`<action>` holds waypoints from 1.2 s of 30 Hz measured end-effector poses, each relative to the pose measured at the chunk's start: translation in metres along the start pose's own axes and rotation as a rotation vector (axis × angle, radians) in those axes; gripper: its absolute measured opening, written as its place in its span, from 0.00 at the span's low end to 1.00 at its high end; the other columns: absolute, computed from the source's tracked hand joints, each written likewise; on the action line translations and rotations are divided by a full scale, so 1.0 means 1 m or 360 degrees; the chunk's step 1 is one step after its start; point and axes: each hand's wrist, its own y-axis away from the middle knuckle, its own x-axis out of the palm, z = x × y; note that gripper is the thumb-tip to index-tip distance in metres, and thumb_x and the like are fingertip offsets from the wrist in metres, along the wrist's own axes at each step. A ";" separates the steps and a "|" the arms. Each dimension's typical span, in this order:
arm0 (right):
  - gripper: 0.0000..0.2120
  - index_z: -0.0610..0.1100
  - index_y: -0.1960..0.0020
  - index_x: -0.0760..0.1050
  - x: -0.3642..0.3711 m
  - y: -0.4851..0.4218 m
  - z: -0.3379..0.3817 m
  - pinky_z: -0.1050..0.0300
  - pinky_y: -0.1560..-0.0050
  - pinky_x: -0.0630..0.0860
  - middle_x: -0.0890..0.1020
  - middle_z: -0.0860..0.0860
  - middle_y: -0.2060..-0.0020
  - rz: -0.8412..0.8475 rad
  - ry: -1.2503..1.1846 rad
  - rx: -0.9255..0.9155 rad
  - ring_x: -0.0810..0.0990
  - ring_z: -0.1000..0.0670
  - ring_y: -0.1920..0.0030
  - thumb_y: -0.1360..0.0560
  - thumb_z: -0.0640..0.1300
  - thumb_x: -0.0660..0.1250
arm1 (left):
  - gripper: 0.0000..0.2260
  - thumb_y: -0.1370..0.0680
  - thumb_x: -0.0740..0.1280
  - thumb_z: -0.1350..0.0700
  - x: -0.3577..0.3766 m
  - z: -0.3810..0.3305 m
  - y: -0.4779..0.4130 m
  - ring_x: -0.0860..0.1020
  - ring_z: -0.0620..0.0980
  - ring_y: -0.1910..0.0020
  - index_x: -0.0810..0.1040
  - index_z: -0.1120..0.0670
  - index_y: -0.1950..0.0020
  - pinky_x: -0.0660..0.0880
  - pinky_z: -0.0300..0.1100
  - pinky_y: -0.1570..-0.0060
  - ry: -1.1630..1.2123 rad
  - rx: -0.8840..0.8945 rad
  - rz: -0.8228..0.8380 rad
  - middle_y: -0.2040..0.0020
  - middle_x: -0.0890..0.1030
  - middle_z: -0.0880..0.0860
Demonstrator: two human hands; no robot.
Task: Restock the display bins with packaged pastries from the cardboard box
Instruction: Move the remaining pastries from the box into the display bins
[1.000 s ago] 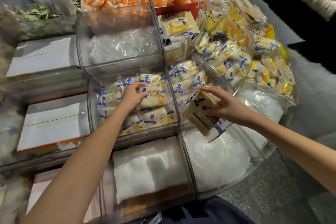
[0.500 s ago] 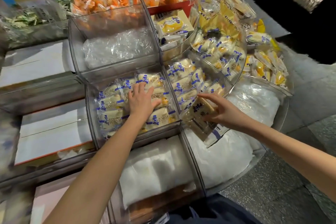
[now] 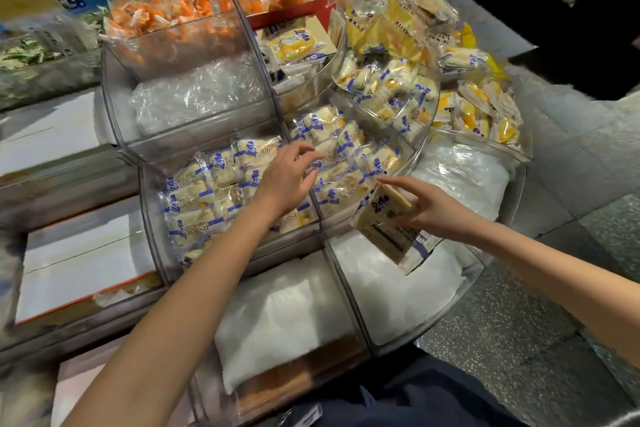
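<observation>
Two clear display bins hold white pastry packets with blue print, the left bin (image 3: 152, 218) and the right bin (image 3: 414, 152). My left hand (image 3: 285, 178) hovers over the divider between them, fingers loosely curled above the packets, holding nothing that I can make out. My right hand (image 3: 436, 210) grips a tan packaged pastry (image 3: 381, 218) in a blue and white wrapper, tilted over the front edge of the right bin. No cardboard box is recognisable in view.
White padding fills the lower bins (image 3: 277, 315) and the bin behind (image 3: 194, 94). Orange packets (image 3: 173, 14) and yellow packets (image 3: 478, 107) fill bins at the back and right. White flat boxes (image 3: 83, 253) lie to the left. Speckled floor (image 3: 519, 340) is at the right.
My left hand has lifted off the left bin's packets and moved right, toward the divider. My right hand still holds its pastry packet at the right bin's front edge.
</observation>
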 end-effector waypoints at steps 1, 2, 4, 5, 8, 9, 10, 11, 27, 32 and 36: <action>0.37 0.61 0.28 0.67 -0.006 -0.001 -0.004 0.52 0.37 0.73 0.72 0.58 0.32 0.0001 0.0002 0.0009 0.72 0.53 0.35 0.30 0.40 0.77 | 0.13 0.22 0.67 0.59 0.003 -0.006 0.000 0.76 0.56 0.45 0.79 0.56 0.38 0.79 0.52 0.50 -0.0006 0.0054 -0.0025 0.41 0.76 0.56; 0.37 0.62 0.29 0.67 -0.014 -0.003 -0.009 0.54 0.39 0.74 0.72 0.57 0.32 0.0002 0.0003 0.0010 0.72 0.53 0.36 0.30 0.39 0.76 | 0.12 0.22 0.66 0.57 0.006 -0.012 0.000 0.78 0.55 0.49 0.79 0.56 0.39 0.80 0.50 0.57 -0.0032 0.0099 -0.0053 0.43 0.76 0.56; 0.37 0.63 0.30 0.66 -0.032 -0.009 -0.021 0.61 0.44 0.74 0.72 0.57 0.32 -0.0004 0.0015 -0.0004 0.74 0.54 0.40 0.30 0.38 0.76 | 0.13 0.22 0.63 0.53 0.014 -0.024 -0.004 0.79 0.55 0.53 0.80 0.56 0.41 0.80 0.48 0.66 -0.0097 0.0160 -0.0073 0.45 0.77 0.56; 0.37 0.63 0.30 0.67 -0.042 -0.013 -0.028 0.65 0.49 0.74 0.72 0.56 0.33 -0.0010 0.0024 -0.0005 0.76 0.57 0.44 0.30 0.38 0.76 | 0.14 0.22 0.62 0.52 0.020 -0.030 -0.008 0.79 0.56 0.54 0.80 0.55 0.41 0.80 0.48 0.67 -0.0104 0.0166 -0.0047 0.46 0.77 0.56; 0.36 0.61 0.30 0.67 -0.075 -0.029 -0.054 0.71 0.58 0.72 0.73 0.55 0.36 0.0004 0.0125 -0.0058 0.75 0.66 0.55 0.30 0.35 0.75 | 0.18 0.22 0.58 0.48 0.040 -0.047 -0.022 0.80 0.55 0.55 0.80 0.55 0.40 0.80 0.50 0.65 -0.0016 0.0043 0.0006 0.47 0.78 0.55; 0.36 0.61 0.30 0.67 -0.087 -0.035 -0.064 0.70 0.55 0.70 0.74 0.55 0.36 0.0023 0.0204 -0.0097 0.75 0.65 0.53 0.30 0.35 0.75 | 0.18 0.22 0.58 0.48 0.046 -0.055 -0.026 0.80 0.54 0.56 0.80 0.55 0.40 0.79 0.51 0.63 0.0031 -0.0041 -0.0012 0.47 0.79 0.54; 0.36 0.60 0.29 0.67 -0.099 -0.041 -0.074 0.66 0.51 0.70 0.75 0.54 0.35 0.0055 0.0290 -0.0145 0.75 0.61 0.48 0.30 0.36 0.75 | 0.17 0.21 0.59 0.48 0.053 -0.062 -0.031 0.80 0.53 0.57 0.80 0.55 0.40 0.80 0.51 0.61 0.0074 -0.0128 -0.0044 0.48 0.79 0.54; 0.35 0.59 0.29 0.67 -0.111 -0.047 -0.084 0.62 0.48 0.70 0.75 0.54 0.34 0.0104 0.0364 -0.0194 0.74 0.57 0.43 0.29 0.37 0.75 | 0.15 0.20 0.61 0.51 0.060 -0.070 -0.034 0.80 0.52 0.57 0.80 0.55 0.39 0.80 0.52 0.60 0.0113 -0.0213 -0.0084 0.49 0.80 0.54; 0.37 0.62 0.24 0.56 -0.193 -0.164 -0.180 0.51 0.58 0.77 0.74 0.54 0.35 0.0818 0.1293 -0.1022 0.79 0.47 0.49 0.25 0.44 0.71 | 0.10 0.21 0.65 0.59 0.144 -0.154 -0.058 0.79 0.51 0.57 0.81 0.54 0.41 0.78 0.46 0.59 0.0074 -0.0962 -0.0532 0.51 0.81 0.52; 0.40 0.56 0.23 0.53 -0.181 -0.188 -0.183 0.49 0.51 0.79 0.75 0.48 0.31 0.0760 0.1421 -0.1328 0.82 0.42 0.49 0.27 0.42 0.72 | 0.11 0.21 0.64 0.58 0.149 -0.157 -0.046 0.79 0.49 0.53 0.81 0.55 0.42 0.75 0.40 0.53 0.0106 -0.1044 -0.0528 0.48 0.81 0.52; 0.32 0.42 0.30 0.64 -0.174 -0.184 -0.199 0.46 0.47 0.74 0.79 0.41 0.40 0.0371 0.1493 -0.1666 0.76 0.41 0.43 0.30 0.41 0.74 | 0.12 0.22 0.63 0.54 0.159 -0.167 -0.037 0.78 0.48 0.55 0.81 0.54 0.42 0.75 0.43 0.56 0.0067 -0.1147 -0.0502 0.50 0.81 0.51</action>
